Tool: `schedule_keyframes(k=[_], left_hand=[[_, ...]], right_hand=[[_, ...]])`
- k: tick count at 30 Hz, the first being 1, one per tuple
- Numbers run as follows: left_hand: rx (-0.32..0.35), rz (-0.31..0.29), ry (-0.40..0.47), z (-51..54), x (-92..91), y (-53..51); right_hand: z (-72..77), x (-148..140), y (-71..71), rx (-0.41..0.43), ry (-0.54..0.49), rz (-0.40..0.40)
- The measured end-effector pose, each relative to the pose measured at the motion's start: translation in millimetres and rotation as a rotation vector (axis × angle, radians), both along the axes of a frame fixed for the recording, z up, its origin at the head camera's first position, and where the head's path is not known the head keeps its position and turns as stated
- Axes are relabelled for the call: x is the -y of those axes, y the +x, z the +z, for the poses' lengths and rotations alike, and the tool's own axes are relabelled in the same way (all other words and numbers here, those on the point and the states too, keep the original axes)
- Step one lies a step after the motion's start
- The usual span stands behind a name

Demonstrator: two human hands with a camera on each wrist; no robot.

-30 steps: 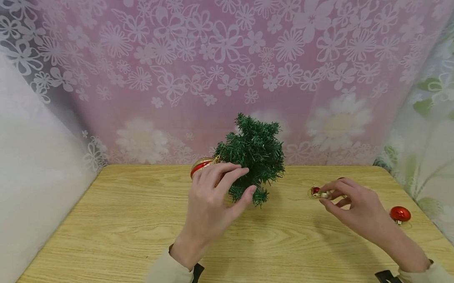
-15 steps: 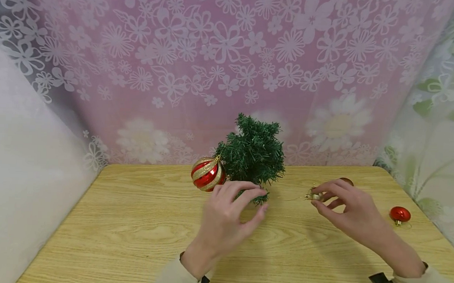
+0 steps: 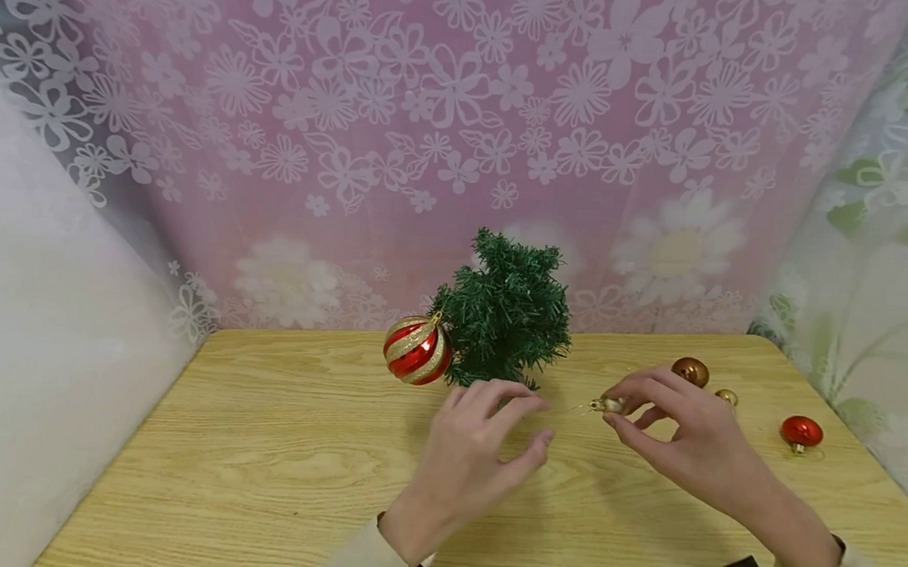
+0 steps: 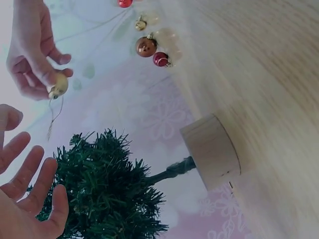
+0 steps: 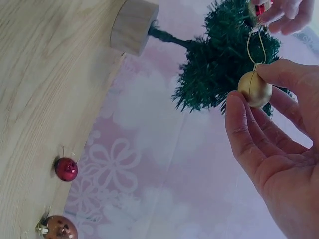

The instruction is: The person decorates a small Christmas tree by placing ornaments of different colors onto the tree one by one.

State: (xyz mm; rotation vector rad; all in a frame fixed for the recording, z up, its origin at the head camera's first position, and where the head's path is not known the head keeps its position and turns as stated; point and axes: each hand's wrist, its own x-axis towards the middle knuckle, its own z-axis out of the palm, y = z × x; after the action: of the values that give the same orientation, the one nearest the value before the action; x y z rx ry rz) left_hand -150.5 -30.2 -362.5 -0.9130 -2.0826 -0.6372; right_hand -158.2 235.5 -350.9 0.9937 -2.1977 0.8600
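Observation:
Pinched between the thumb and fingers of my right hand (image 3: 689,429) is a small gold bauble (image 5: 255,89), its thread loop (image 5: 256,47) pointing toward the left hand. My left hand (image 3: 474,455) is raised near that loop with fingers apart and loosely bent, holding nothing. Just behind the hands stands a small artificial Christmas tree (image 3: 509,310); the left wrist view shows its round wooden base (image 4: 212,149) on the table. A large red and gold striped bauble (image 3: 417,351) hangs at the tree's left side.
On the table's right side lie a brown bauble (image 3: 689,372), a smaller gold bauble (image 3: 726,397) and a shiny red bauble (image 3: 802,431). A small dark red bauble (image 5: 66,169) shows in the wrist views. A flowered curtain (image 3: 429,149) rises behind the wooden table (image 3: 268,460).
My right hand has lifted the small gold bauble and carried it left. My left hand has moved from the striped bauble toward the right and nearer, uncovering that bauble.

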Motion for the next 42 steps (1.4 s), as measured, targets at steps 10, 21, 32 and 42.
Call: schedule_keyframes(k=[10, 21, 32, 42], left_hand=[[0.132, 0.025, -0.046, -3.7, -3.8, 3.5], [0.135, 0.02, 0.013, -3.8, -4.5, 2.6], [0.359, -0.147, 0.299, 1.1, -3.9, 9.8], [0.384, -0.256, 0.344, 2.3, -5.6, 11.8]], right_hand=[[6.6, 16, 7.6, -0.002, 0.01, 0.066], [8.0, 25, 11.6, 0.013, 0.038, 0.075], [7.3, 31, 17.5, 0.081, 0.026, 0.172], [8.5, 37, 16.7, 0.042, 0.042, 0.13]])
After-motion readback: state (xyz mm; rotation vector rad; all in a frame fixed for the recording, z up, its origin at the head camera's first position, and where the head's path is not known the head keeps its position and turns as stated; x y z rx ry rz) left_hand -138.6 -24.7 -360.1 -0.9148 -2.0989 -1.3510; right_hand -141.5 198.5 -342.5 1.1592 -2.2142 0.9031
